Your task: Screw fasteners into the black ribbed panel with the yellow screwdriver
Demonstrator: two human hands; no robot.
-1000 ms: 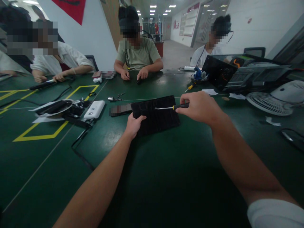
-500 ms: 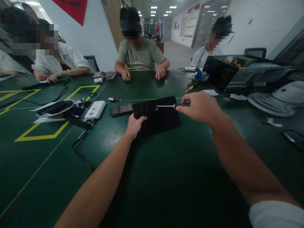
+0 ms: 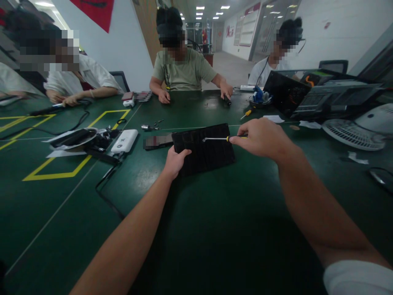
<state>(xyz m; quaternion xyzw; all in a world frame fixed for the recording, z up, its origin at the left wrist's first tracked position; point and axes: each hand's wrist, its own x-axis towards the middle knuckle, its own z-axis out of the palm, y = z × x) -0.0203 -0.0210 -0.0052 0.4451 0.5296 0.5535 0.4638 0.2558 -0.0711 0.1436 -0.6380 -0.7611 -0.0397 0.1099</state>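
A flat black rectangular piece [image 3: 211, 153], looking like a wallet laid open, is tilted up a little over the green table. Its left edge is gripped in my left hand [image 3: 177, 162], thumb on top and fingers mostly hidden underneath. My right hand [image 3: 262, 137] is closed round the yellow-and-black handle of a screwdriver [image 3: 216, 139]. The thin metal shaft points left across the black piece. At its tip is a small silvery round spot near the upper middle; whether they touch I cannot tell. A strap-like item [image 3: 158, 141] lies just left of the black piece.
Left stand a white power bank [image 3: 124, 141] and a dish of dark parts [image 3: 76, 139]. Small metal parts [image 3: 150, 127] lie beyond. Right are another screwdriver [image 3: 246, 114], an open computer case [image 3: 331, 96] and a white fan [image 3: 353, 133]. Several people sit around the table [image 3: 196, 229].
The person opposite has moved one hand toward my right, with a small dark object under it. My hands, the screwdriver and the black piece keep nearly the same positions; the view shifts slightly.
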